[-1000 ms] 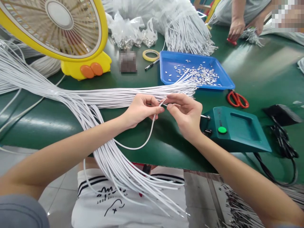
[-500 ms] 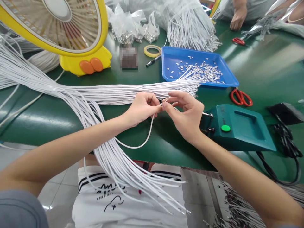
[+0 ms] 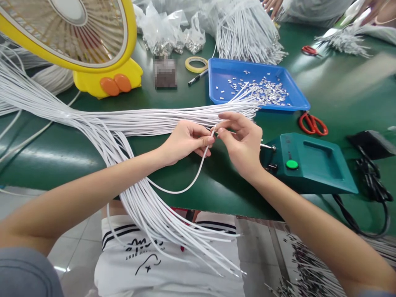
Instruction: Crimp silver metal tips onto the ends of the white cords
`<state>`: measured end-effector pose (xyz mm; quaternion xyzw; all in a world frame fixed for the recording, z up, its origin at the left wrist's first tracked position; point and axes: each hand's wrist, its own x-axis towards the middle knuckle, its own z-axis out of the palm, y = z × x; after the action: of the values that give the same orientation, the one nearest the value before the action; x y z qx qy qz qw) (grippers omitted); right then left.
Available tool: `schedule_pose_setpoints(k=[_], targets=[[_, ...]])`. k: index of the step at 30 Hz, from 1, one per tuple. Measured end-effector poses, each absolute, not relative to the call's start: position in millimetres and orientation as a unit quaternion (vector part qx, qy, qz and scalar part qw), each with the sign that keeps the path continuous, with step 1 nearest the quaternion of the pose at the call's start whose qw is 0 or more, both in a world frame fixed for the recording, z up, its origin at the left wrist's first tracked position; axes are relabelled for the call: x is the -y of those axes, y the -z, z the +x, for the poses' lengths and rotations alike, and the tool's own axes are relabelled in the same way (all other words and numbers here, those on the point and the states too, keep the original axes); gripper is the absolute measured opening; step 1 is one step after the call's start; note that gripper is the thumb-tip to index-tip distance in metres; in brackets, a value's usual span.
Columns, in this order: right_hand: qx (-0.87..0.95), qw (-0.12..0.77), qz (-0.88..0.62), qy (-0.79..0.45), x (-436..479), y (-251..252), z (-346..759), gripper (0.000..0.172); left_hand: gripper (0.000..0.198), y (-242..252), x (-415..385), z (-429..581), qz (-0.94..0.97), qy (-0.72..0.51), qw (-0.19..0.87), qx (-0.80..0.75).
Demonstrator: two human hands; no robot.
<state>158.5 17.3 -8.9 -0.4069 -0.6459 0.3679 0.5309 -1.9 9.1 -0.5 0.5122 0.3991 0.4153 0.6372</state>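
My left hand is closed on one white cable close to its end, and the cable loops down and left to the bundle. My right hand has thumb and fingers pinched together at the tip of that cable; whatever lies between those fingertips is too small to make out. Just behind both hands, a thick bundle of white cables stretches across the table. Its ends rest on the front edge of a blue tray with small metal pieces. Another part of the bundle hangs over the table edge onto the lap.
A green machine with a green button is right of my right hand, near red scissors. A yellow fan stands at the left. Behind are tape, a pen and plastic bags. Another person's hand shows at the top.
My fingertips have shifted slightly apart, and the cable end now points more upright between them. The other person's hand at the back has moved left and up. The whole view has shifted slightly.
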Motion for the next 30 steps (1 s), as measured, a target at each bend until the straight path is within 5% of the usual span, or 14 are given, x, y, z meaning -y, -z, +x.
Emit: schedule_pose_setpoints(k=[16,22,30], targets=[[0.746,0.509,-0.360,-0.233,-18.0,12.3,163.7,0.031,0.037,3.9,-11.1,-5.8,0.546,-0.423,0.607,-0.393],[0.757,0.512,-0.371,-0.165,-19.3,11.5,161.4,0.013,0.039,2.8,-12.3,-6.0,0.521,-0.440,0.617,-0.392],[0.666,0.532,-0.418,-0.313,-25.7,9.2,162.3,0.008,0.040,3.4,-13.3,-6.0,0.525,-0.453,0.608,-0.387]])
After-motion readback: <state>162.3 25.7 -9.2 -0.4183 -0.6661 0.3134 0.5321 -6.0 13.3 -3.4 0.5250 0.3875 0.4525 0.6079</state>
